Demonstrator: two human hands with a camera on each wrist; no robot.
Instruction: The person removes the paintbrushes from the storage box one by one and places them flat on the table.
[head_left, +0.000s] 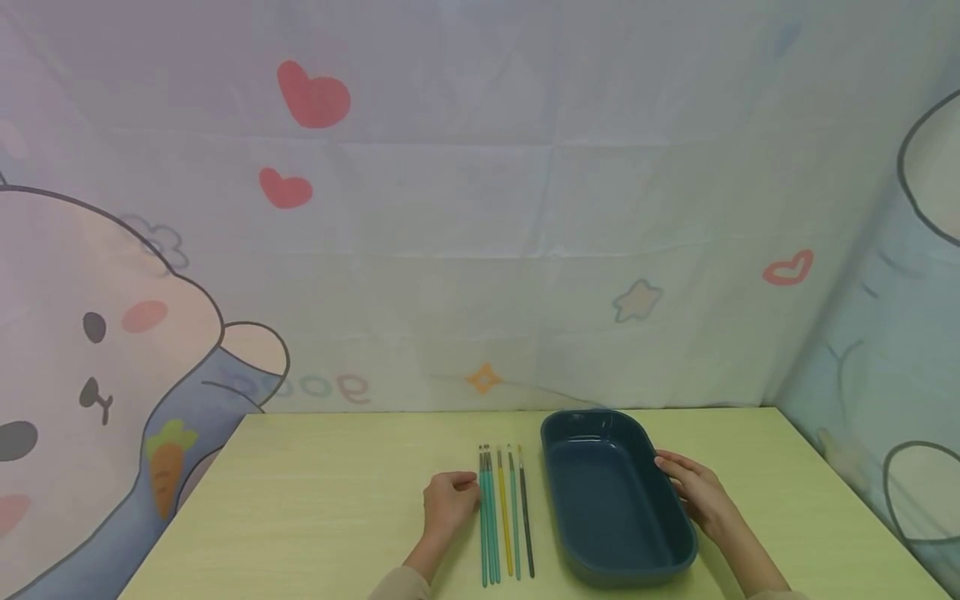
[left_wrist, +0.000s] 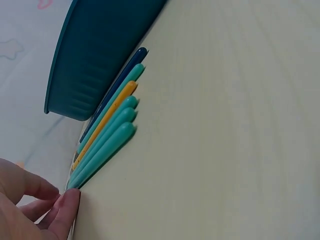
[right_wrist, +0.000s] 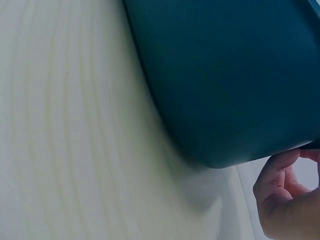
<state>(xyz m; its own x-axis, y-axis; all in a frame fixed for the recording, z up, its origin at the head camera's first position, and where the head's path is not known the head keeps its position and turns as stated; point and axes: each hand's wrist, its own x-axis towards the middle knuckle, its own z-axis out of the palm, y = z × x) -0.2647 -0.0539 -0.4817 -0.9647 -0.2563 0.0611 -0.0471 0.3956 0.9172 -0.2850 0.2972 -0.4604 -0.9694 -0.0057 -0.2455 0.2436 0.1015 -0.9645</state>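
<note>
Several paintbrushes lie side by side on the table: a group of teal paintbrushes, then a yellow paintbrush, another teal paintbrush and a dark paintbrush. Their handle ends point toward me. Beside the leftmost brush, my left hand has bent fingers; the fingertips are at that brush's far part, with no brush seen between them. A deep dark-blue rectangular bin stands right of the brushes. At its right side, my right hand grips the rim between thumb and fingers.
The pale yellow table extends on both sides of the brushes and bin. Behind its far edge hangs a printed cloth with hearts and a cartoon animal. Another cloth panel stands along the right.
</note>
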